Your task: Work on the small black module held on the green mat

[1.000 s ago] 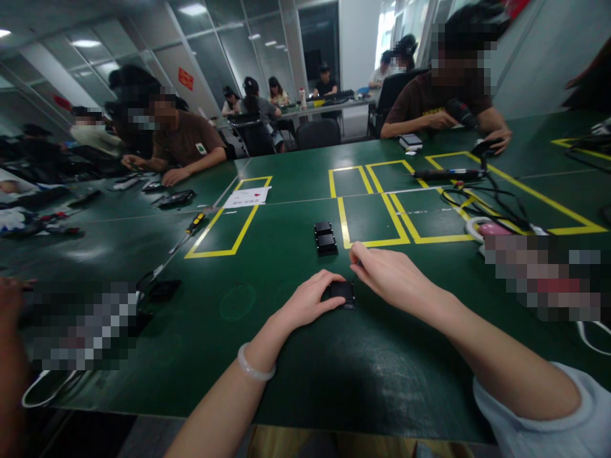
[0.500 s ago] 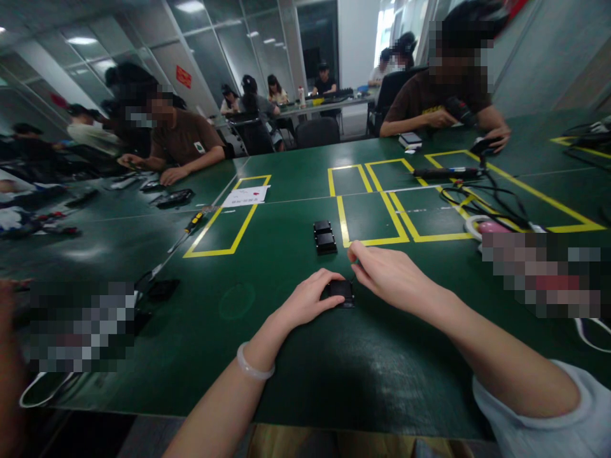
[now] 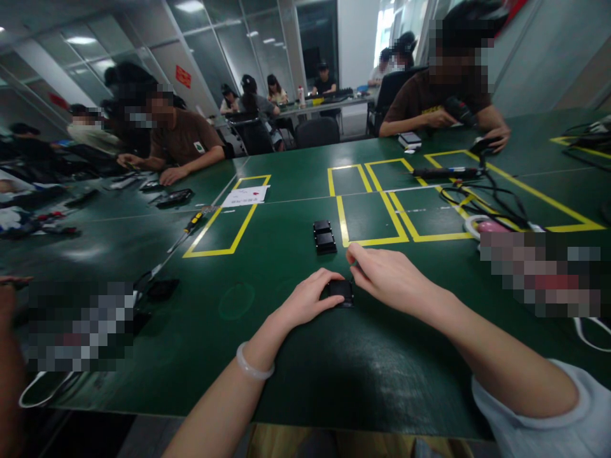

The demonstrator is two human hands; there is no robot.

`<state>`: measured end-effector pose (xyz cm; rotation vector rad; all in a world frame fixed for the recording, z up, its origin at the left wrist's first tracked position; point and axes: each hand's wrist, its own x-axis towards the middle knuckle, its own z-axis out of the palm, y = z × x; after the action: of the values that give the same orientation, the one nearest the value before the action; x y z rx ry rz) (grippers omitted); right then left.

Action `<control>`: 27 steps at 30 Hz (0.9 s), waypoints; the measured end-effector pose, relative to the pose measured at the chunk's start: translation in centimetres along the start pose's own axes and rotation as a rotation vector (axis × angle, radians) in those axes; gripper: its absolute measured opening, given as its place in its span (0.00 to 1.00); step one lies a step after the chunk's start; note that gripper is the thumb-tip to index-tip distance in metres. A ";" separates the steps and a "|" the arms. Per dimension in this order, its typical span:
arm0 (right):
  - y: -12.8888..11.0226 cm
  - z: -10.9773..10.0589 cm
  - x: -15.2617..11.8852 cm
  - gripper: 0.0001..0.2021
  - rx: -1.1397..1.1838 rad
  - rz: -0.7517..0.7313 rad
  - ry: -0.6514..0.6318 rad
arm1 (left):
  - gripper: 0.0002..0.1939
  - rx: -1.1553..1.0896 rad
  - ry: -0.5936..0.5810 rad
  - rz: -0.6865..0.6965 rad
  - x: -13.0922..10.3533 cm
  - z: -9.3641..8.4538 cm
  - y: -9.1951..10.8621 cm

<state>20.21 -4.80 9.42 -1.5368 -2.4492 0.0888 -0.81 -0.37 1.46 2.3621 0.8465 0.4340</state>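
Note:
My left hand [image 3: 314,296] grips a small black rectangular case [image 3: 342,292] on the green table [image 3: 286,369], thumb on the near side and fingers over the far side. Above the case's right edge, my right hand [image 3: 377,267] is closed in a pinch. A thin dark piece seems to show below its fingertips, too small to name. Just beyond my hands lies a black two-part block [image 3: 324,236], with small light dots along its edges; neither hand touches it.
Yellow tape outlines [image 3: 375,240] mark the table. A screwdriver [image 3: 194,221] and a paper label [image 3: 245,196] lie to the left. Black cables [image 3: 501,197] and a white tape roll [image 3: 476,227] are at right. Co-workers [image 3: 184,137] sit across the table.
My right hand has shifted very slightly down toward the case's right edge. My left hand and the case stay in place.

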 end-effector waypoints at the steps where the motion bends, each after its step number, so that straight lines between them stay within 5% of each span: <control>1: -0.1 -0.1 0.0 0.06 -0.002 0.000 0.005 | 0.17 0.001 0.002 0.000 0.0 0.0 -0.1; 27: 0.1 0.1 0.0 0.05 0.042 0.010 -0.007 | 0.17 -0.005 -0.006 0.003 0.0 -0.1 0.2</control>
<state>20.30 -4.71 9.30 -1.5346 -2.4291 0.1461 -0.81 -0.44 1.64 2.3596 0.8378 0.4293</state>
